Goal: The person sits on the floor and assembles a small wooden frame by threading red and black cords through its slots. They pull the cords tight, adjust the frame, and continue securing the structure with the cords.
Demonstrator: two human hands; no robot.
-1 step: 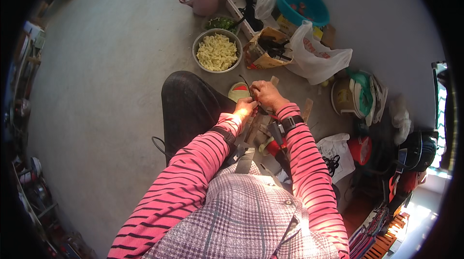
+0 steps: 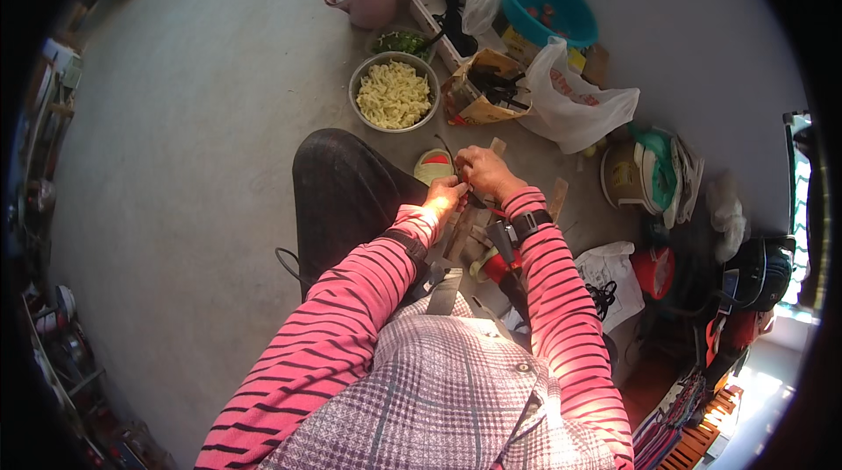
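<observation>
Left hand (image 2: 445,195) and right hand (image 2: 488,174): fingers curled narrow, close together, pinching a thin dark cord (image 2: 444,146). Cord's free end curves beside the slipper (image 2: 432,172). Below: flat, rough wood (image 2: 463,239). Forward: round metal bowl (image 2: 395,130), heaped pale strips (image 2: 392,93).

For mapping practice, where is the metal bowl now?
In the head view, the bowl stands upper-centre, left of the paper bag, beyond the left hand.

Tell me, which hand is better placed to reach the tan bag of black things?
Probably the right hand: it is farther forward and nearer the tan bag. The left hand sits farther back and to the left. Both look busy with something too small to make out.
</observation>
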